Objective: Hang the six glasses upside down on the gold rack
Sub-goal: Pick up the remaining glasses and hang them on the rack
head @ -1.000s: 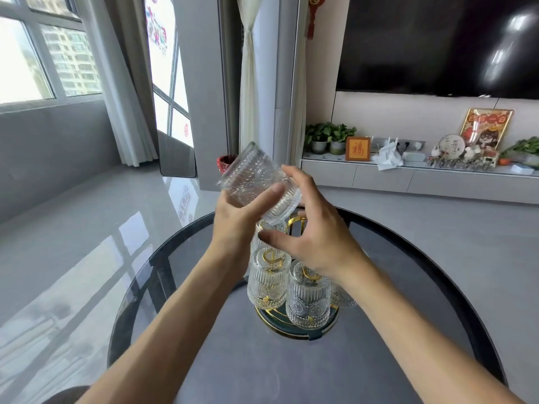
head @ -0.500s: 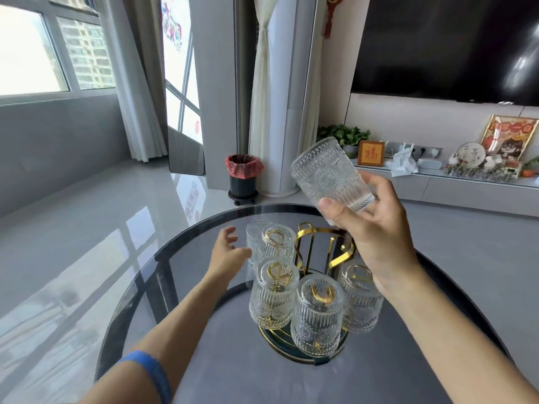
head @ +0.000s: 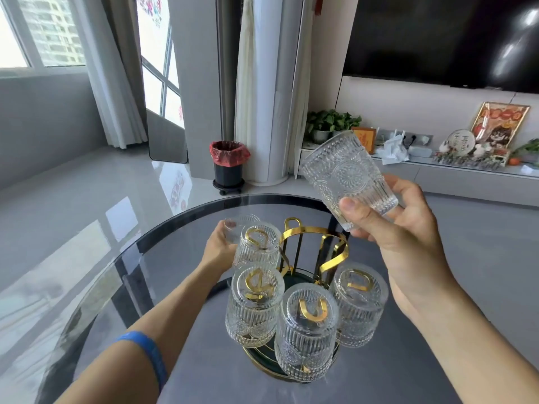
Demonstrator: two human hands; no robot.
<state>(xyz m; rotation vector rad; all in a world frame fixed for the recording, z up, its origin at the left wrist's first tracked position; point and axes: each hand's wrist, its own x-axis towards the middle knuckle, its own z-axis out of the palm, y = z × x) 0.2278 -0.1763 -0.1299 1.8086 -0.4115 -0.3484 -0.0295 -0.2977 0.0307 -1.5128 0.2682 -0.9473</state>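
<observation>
On the round dark table [head: 175, 258] stands the gold rack [head: 313, 232], with several ribbed clear glasses hung upside down on its arms, such as the front glass [head: 306, 330] and the left glass [head: 255, 307]. My right hand [head: 408, 246] grips another glass [head: 341, 173] by its base, tilted, mouth pointing up and to the left, above and right of the rack. My left hand [head: 217, 250] is wrapped around a glass [head: 233, 228] standing on the table behind the rack's left side; a hung glass [head: 258, 246] partly hides it.
A bin with a red liner [head: 229, 164] stands on the floor beyond the table, beside a tall white column [head: 262, 112]. A low shelf [head: 437, 176] with plants and ornaments runs along the far wall under a dark screen [head: 437, 39].
The tilted glass passed from both hands to my right hand alone and moved right. My left hand dropped to the table and closed on the standing glass behind the rack.
</observation>
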